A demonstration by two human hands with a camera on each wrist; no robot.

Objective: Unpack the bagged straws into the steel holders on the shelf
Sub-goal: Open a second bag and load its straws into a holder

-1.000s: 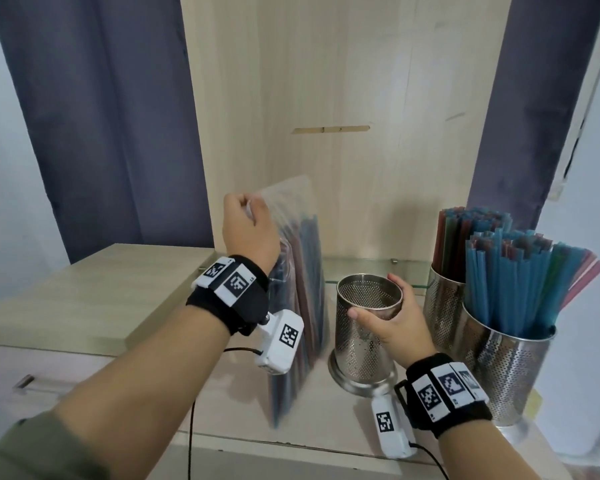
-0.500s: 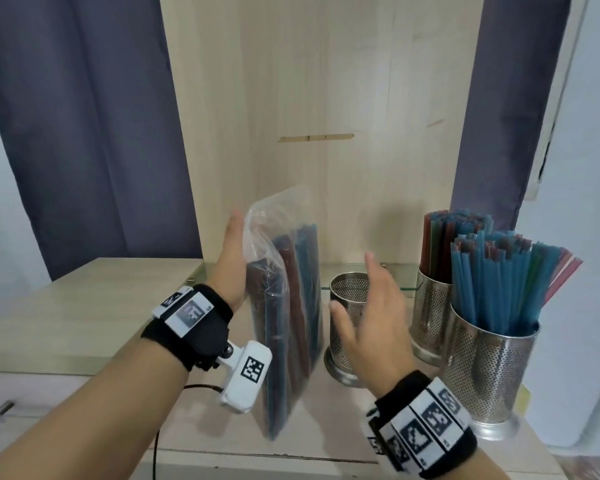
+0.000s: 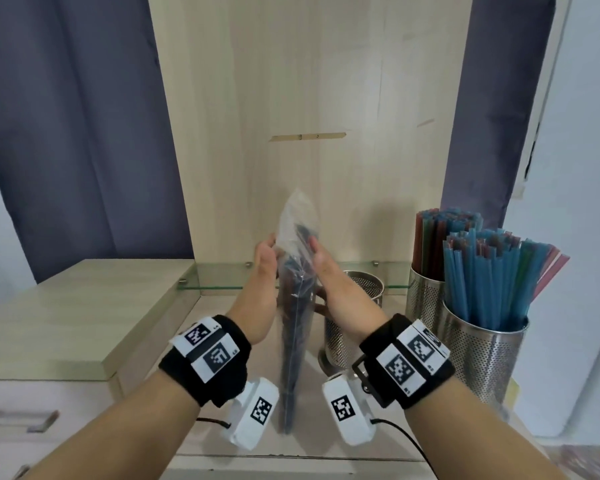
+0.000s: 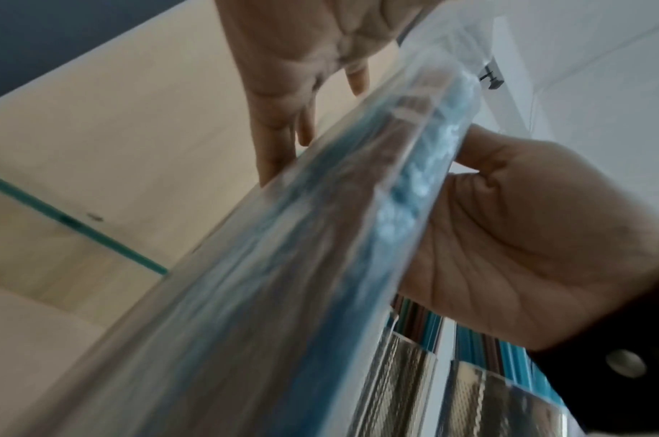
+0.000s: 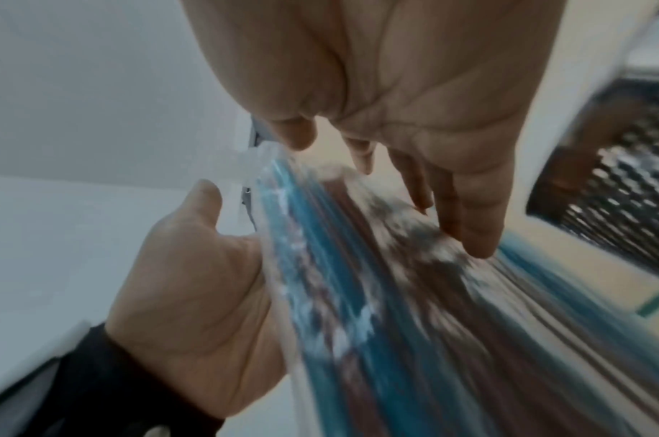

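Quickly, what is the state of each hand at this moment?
Left hand: open, straight fingers pressing the bag of straws.
Right hand: open, fingers flat against the bag's other side.

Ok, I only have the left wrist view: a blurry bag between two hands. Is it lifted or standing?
Observer: Head view: the bag of straws stands upright, its lower end apparently on the shelf.
Operator: Any empty holder?
Observer: Yes, an empty steel holder just behind the right hand; two full holders stand further right.
Operator: Bag open yet?
Observer: Cannot tell. The left hand and right hand flank its upper part, with clear plastic sticking up above.
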